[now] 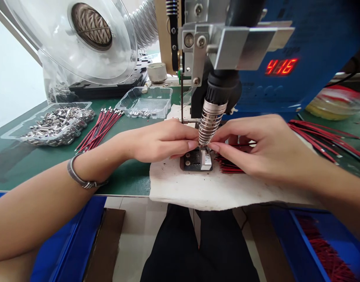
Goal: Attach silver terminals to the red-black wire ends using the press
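Note:
My left hand [165, 141] reaches in from the left, its thumb and index finger pinched together close beside the soldering iron's tip, which is wrapped in a coiled metal spring [211, 119]. Whatever sits between those fingertips is too small and hidden to make out. From the other side, my right hand [253, 137] pinches at the same spot; a thin red and black wire [250, 144] runs back through its grip. Under the tip is a small metal block [206, 160] on a dark base plate. A bundle of red and black wires [231, 166] lies beneath my right hand.
On the left stand a clear tray of small metal terminals [59, 125], a pile of red wires with metal ends [100, 129] and another clear tray [147, 102]. A blue machine [285, 35] reads 416. More wires [323, 137] lie right; a white cloth [182, 192] covers the front.

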`<control>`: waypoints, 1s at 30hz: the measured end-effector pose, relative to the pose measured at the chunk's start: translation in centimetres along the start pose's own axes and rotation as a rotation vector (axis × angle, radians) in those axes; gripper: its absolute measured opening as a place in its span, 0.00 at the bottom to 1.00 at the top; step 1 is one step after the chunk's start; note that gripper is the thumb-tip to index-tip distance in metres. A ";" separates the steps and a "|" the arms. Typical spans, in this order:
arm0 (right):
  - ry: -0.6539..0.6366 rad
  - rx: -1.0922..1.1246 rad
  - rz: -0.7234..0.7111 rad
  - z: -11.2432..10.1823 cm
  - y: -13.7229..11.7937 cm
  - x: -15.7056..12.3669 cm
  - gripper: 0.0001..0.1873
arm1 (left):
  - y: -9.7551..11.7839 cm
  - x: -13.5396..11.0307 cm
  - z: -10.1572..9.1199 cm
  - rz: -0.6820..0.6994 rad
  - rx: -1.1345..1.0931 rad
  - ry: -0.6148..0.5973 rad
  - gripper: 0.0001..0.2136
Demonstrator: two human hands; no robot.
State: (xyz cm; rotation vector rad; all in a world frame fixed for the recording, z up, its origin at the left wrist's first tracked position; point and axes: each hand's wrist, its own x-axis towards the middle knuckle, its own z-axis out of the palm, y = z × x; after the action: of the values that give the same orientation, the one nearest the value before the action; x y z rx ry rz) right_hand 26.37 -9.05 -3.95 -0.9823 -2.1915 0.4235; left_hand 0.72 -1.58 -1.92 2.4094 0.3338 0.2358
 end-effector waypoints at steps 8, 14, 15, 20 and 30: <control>0.000 -0.010 0.018 -0.1 -0.1 0.0 0.08 | -0.2 0.0 0.0 -0.008 -0.017 -0.005 0.12; -0.006 -0.020 0.032 0.0 -0.3 -0.1 0.08 | 0.1 0.0 0.1 -0.027 -0.025 0.000 0.11; -0.006 -0.022 0.029 0.0 -0.3 -0.1 0.08 | 0.1 0.0 0.1 -0.030 -0.032 -0.001 0.11; 0.000 -0.054 -0.005 0.0 -0.2 -0.1 0.07 | 0.0 -0.1 0.0 -0.028 -0.049 -0.011 0.13; 0.018 -0.141 -0.092 -0.2 0.2 -0.3 0.07 | -0.1 0.0 -0.1 -0.002 -0.046 -0.017 0.16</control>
State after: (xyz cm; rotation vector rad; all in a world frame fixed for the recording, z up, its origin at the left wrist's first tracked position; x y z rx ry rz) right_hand 26.72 -9.10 -4.06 -0.9512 -2.2649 0.2195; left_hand 0.69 -1.44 -1.96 2.3639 0.3198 0.2195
